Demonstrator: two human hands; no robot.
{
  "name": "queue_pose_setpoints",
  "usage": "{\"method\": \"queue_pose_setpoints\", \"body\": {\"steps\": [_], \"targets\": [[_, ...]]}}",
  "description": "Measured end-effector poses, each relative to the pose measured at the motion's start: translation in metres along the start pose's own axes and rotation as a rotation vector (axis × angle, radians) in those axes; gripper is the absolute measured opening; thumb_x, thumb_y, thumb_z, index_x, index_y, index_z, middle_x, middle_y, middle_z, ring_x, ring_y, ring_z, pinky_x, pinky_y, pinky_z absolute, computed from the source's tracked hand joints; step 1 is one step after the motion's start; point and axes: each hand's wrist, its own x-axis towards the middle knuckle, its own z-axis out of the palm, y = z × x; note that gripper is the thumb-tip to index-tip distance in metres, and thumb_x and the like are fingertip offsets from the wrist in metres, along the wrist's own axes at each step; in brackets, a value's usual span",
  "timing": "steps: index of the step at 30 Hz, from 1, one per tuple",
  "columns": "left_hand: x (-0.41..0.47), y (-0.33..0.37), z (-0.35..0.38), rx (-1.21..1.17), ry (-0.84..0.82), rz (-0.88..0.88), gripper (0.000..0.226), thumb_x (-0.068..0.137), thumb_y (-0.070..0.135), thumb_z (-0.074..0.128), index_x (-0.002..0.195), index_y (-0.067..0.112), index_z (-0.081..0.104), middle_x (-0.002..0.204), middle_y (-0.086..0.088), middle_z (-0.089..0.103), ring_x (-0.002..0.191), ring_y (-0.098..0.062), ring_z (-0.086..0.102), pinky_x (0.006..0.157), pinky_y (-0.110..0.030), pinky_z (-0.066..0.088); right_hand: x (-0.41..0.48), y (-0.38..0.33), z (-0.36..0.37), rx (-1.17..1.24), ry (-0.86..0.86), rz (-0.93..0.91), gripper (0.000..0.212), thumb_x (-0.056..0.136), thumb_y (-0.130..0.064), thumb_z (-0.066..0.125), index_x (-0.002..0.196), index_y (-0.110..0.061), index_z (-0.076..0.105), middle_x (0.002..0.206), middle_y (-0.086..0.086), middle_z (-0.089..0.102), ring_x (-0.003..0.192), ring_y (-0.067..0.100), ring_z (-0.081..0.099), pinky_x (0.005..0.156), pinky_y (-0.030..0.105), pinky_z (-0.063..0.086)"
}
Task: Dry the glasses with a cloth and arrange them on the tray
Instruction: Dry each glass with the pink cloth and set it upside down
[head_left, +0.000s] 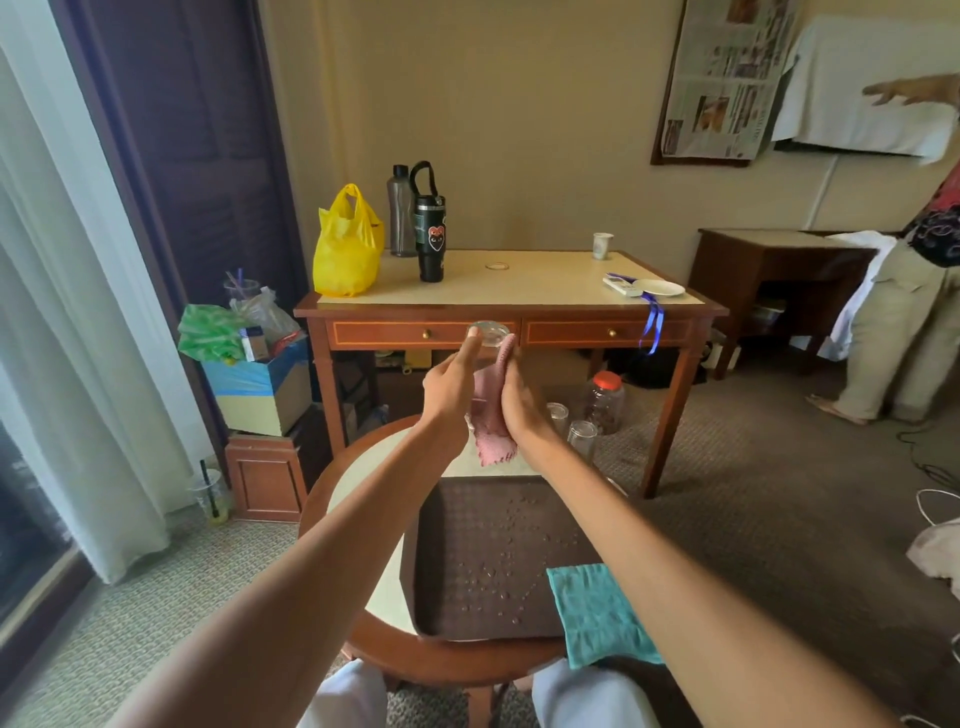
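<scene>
I hold a clear glass (489, 335) raised above the round table, its base pointing away from me. My left hand (451, 382) grips its left side, fingers along the wall. My right hand (519, 402) presses a pink cloth (491, 415) against its right side; the cloth hangs down between my wrists. A dark brown tray (483, 561) lies on the table below, dotted with water drops and holding no glasses. Two more clear glasses (581, 439) stand upside down at the table's far right edge. A teal cloth (597, 613) lies over the tray's near right corner.
The round table (363, 483) has a wooden rim. Behind it stands a wooden desk (509, 306) with a yellow bag, bottles and a plate. A red-lidded jar (605, 400) sits on the floor. Another person (904, 291) stands at the far right.
</scene>
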Motion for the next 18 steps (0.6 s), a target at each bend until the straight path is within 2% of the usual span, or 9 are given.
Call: {"method": "queue_pose_setpoints", "body": {"steps": [3,4,7,8,10,12,14,16,18], "targets": [[0.001,0.004,-0.004,0.003,0.021,-0.015,0.047,0.094,0.053,0.067,0.122,0.015,0.073,0.113,-0.004,0.074,0.11,-0.022,0.067,0.1,-0.041,0.052,-0.006,-0.001,0.002,-0.026,-0.024,-0.037,0.066,0.104,-0.059,0.016,0.121,-0.013,0.06,0.104,0.009,0.069,0.082,0.018,0.065,0.076,0.031,0.053],[0.0,0.004,-0.005,-0.014,0.018,-0.008,0.047,0.095,0.051,0.067,0.124,0.015,0.071,0.112,-0.004,0.073,0.11,-0.022,0.067,0.101,-0.041,0.052,-0.01,-0.004,0.005,-0.032,-0.031,-0.059,0.067,0.102,-0.063,0.019,0.123,-0.013,0.058,0.107,0.013,0.07,0.084,0.02,0.067,0.077,0.032,0.056],[-0.005,0.006,-0.007,-0.052,-0.002,-0.001,0.041,0.099,0.048,0.063,0.127,0.019,0.066,0.104,0.002,0.072,0.1,-0.014,0.067,0.09,-0.035,0.055,0.005,0.012,0.009,-0.031,-0.007,-0.069,0.077,0.081,-0.085,0.033,0.123,-0.024,0.052,0.112,0.006,0.07,0.099,0.024,0.069,0.092,0.047,0.056],[-0.006,0.009,-0.006,-0.059,-0.006,-0.007,0.04,0.1,0.048,0.062,0.128,0.021,0.066,0.101,0.005,0.07,0.095,-0.011,0.066,0.088,-0.035,0.055,0.008,0.011,0.009,-0.036,-0.005,-0.057,0.074,0.081,-0.084,0.038,0.122,-0.025,0.051,0.113,0.007,0.069,0.103,0.027,0.069,0.093,0.049,0.055],[-0.01,0.015,0.0,-0.065,-0.018,-0.041,0.038,0.102,0.048,0.059,0.131,0.023,0.066,0.097,0.008,0.069,0.091,-0.011,0.065,0.091,-0.038,0.056,0.007,-0.008,0.004,0.063,0.021,-0.063,0.051,0.097,-0.064,0.042,0.124,-0.021,0.047,0.117,0.012,0.064,0.108,0.031,0.066,0.09,0.04,0.056],[-0.013,0.021,0.007,-0.061,-0.038,-0.074,0.041,0.101,0.052,0.058,0.13,0.024,0.068,0.097,0.003,0.071,0.093,-0.016,0.068,0.09,-0.039,0.057,0.003,-0.029,-0.004,0.146,0.015,-0.067,0.042,0.106,-0.049,0.03,0.135,-0.022,0.043,0.127,0.011,0.059,0.109,0.018,0.061,0.09,0.026,0.05],[-0.012,0.024,0.013,-0.037,-0.071,-0.06,0.047,0.097,0.057,0.062,0.131,0.025,0.068,0.109,0.0,0.074,0.105,-0.019,0.069,0.089,-0.038,0.057,0.005,-0.04,-0.013,0.155,0.056,-0.089,0.057,0.108,-0.049,0.017,0.149,-0.018,0.041,0.146,0.007,0.05,0.121,0.011,0.051,0.102,0.027,0.04],[-0.008,0.027,0.017,-0.015,-0.087,0.0,0.046,0.095,0.049,0.068,0.131,0.019,0.068,0.12,-0.002,0.073,0.115,-0.021,0.068,0.09,-0.035,0.056,0.006,-0.045,-0.016,0.171,0.033,-0.04,0.062,0.108,-0.048,0.009,0.153,-0.015,0.035,0.15,0.0,0.043,0.13,0.011,0.044,0.105,0.026,0.034],[-0.002,0.03,0.018,-0.029,-0.067,0.025,0.04,0.094,0.041,0.072,0.124,0.015,0.072,0.116,-0.003,0.076,0.114,-0.021,0.069,0.101,-0.04,0.054,0.006,-0.042,-0.018,0.16,-0.01,-0.008,0.065,0.107,-0.047,0.005,0.152,-0.012,0.038,0.149,0.005,0.045,0.133,0.017,0.047,0.099,0.024,0.037]]}}
